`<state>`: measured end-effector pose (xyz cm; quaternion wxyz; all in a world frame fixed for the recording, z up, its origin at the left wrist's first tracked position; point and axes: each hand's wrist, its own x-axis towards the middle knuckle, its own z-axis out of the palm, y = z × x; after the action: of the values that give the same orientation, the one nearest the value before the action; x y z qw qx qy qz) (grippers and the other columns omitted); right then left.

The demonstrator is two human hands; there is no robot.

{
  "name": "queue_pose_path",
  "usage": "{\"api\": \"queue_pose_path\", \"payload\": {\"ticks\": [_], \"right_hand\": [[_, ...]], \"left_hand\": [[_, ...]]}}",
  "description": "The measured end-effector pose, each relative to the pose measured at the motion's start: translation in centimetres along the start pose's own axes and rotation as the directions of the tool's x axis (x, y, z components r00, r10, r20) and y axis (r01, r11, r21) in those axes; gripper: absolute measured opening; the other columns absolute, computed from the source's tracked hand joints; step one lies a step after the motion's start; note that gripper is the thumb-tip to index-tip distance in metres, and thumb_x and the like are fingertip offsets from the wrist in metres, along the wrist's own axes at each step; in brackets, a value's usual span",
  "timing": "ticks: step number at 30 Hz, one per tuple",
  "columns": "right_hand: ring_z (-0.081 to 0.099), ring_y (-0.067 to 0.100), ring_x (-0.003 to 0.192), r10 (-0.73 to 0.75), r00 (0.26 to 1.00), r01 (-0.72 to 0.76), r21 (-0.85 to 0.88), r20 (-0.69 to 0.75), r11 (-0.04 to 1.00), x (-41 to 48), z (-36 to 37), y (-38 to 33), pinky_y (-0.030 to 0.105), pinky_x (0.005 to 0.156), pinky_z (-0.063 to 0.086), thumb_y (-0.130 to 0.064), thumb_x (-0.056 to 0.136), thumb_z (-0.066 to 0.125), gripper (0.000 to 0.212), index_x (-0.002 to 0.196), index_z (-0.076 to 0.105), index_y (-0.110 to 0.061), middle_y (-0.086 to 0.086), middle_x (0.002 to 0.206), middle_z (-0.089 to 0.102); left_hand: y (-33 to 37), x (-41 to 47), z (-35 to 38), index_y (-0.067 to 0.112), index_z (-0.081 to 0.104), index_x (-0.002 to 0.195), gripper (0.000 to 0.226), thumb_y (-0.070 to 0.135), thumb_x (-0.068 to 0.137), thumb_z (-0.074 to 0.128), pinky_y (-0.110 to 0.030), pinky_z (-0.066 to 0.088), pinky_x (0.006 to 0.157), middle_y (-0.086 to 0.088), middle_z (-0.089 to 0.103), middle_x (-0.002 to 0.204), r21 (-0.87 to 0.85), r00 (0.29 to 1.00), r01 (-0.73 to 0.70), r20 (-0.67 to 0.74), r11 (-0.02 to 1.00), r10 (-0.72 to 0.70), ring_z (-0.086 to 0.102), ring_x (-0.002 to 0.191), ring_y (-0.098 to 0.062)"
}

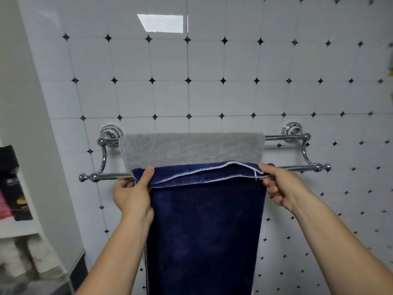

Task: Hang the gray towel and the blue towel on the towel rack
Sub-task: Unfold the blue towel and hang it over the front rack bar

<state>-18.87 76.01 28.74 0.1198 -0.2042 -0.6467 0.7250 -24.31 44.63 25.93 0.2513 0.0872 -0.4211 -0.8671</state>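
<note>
A chrome double-bar towel rack (293, 167) is fixed to the tiled wall. The gray towel (192, 149) hangs over its rear bar, spread flat. The blue towel (204, 231) is draped over the front bar, its white-stitched top edge folded forward and its long part hanging straight down. My left hand (133, 193) pinches the blue towel's upper left corner at the front bar. My right hand (276, 186) pinches its upper right corner. The front bar is hidden beneath the blue towel between my hands.
A white shelf unit (19, 228) stands at the left with dark and pink packages above and pale rolled items below. The white tiled wall (212, 81) with black diamond accents fills the background. A dark-edged surface sits at the lower left.
</note>
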Motion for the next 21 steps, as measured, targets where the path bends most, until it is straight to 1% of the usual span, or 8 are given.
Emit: {"api": "queue_pose_path", "payload": {"ticks": [2,4,5,6,8,13,17,21], "right_hand": [[0.030,0.005,0.031,-0.009,1.000,0.008,0.011,0.014,1.000,-0.1,0.1,-0.2,0.010,0.035,0.017,-0.040,0.075,0.073,0.025,0.074,0.058,-0.021,-0.006,0.048,0.051],[0.029,0.004,0.031,-0.021,0.999,0.021,0.018,0.028,1.000,-0.4,0.1,-0.1,0.010,0.035,0.017,-0.037,0.079,0.071,0.022,0.076,0.056,-0.021,-0.007,0.048,0.050],[0.029,0.004,0.031,-0.035,0.999,0.035,0.017,0.027,0.999,-0.5,0.1,-0.1,0.011,0.034,0.016,-0.035,0.081,0.070,0.021,0.075,0.055,-0.020,-0.007,0.047,0.050],[0.029,0.004,0.031,-0.050,0.999,0.050,0.015,0.022,0.999,-0.7,0.1,0.0,0.012,0.034,0.015,-0.034,0.083,0.068,0.021,0.074,0.055,-0.020,-0.008,0.046,0.049],[0.028,0.005,0.032,-0.081,0.997,0.081,0.011,0.013,0.997,-1.0,0.1,0.2,0.014,0.033,0.014,-0.031,0.086,0.065,0.021,0.073,0.053,-0.020,-0.007,0.047,0.047],[0.026,0.007,0.037,-0.167,0.986,0.166,-0.031,-0.031,0.986,-2.0,0.0,1.5,0.019,0.033,0.015,-0.026,0.087,0.060,0.022,0.068,0.053,-0.020,-0.007,0.044,0.043],[0.026,0.008,0.038,-0.212,0.977,0.211,-0.058,-0.016,0.976,-2.6,-0.9,4.6,0.020,0.035,0.016,-0.024,0.085,0.061,0.024,0.064,0.050,-0.020,-0.003,0.048,0.043],[0.028,0.010,0.043,-0.211,0.977,0.212,-0.066,0.033,0.975,-3.1,-1.8,9.2,0.024,0.041,0.019,-0.027,0.086,0.061,0.028,0.063,0.049,-0.019,-0.003,0.051,0.044]], "left_hand": [[0.1,0.0,-0.1,0.008,0.057,0.087,0.043,0.022,0.063,0.090,-0.028,0.055,0.053,-0.008,0.063,0.078,0.073,0.999,0.032,-0.029,0.997,-0.030,0.060,0.058,-0.018],[0.6,-0.1,-0.5,0.015,0.054,0.067,0.041,0.036,0.061,0.089,-0.020,0.040,0.036,0.001,0.055,0.053,0.160,0.994,0.104,0.002,0.982,-0.106,0.044,0.039,-0.011],[0.9,0.0,-0.6,0.019,0.049,0.059,0.045,0.041,0.061,0.089,-0.019,0.033,0.034,0.004,0.050,0.044,0.212,0.989,0.141,0.020,0.967,-0.148,0.038,0.036,-0.010],[1.4,0.0,-0.8,0.021,0.048,0.056,0.046,0.044,0.060,0.088,-0.019,0.030,0.036,0.006,0.049,0.041,0.266,0.982,0.170,0.037,0.949,-0.187,0.036,0.034,-0.009],[2.2,0.1,-0.9,0.021,0.053,0.059,0.041,0.044,0.063,0.086,-0.019,0.028,0.039,0.007,0.054,0.043,0.334,0.968,0.196,0.083,0.922,-0.236,0.037,0.033,-0.008],[3.0,-0.6,-1.8,0.018,0.051,0.061,0.035,0.035,0.077,0.078,-0.013,0.022,0.032,0.002,0.053,0.045,0.396,0.965,0.118,0.170,0.911,-0.199,0.039,0.030,-0.006],[2.2,-1.9,-4.8,0.018,0.057,0.067,0.031,0.037,0.077,0.078,-0.018,0.027,0.037,0.005,0.057,0.044,0.483,0.963,0.117,0.158,0.868,-0.217,0.051,0.035,-0.005],[0.9,-3.5,-8.3,0.016,0.055,0.064,0.033,0.035,0.076,0.079,-0.014,0.026,0.037,0.001,0.059,0.051,0.549,0.961,0.138,0.125,0.824,-0.245,0.053,0.038,-0.007]]}}
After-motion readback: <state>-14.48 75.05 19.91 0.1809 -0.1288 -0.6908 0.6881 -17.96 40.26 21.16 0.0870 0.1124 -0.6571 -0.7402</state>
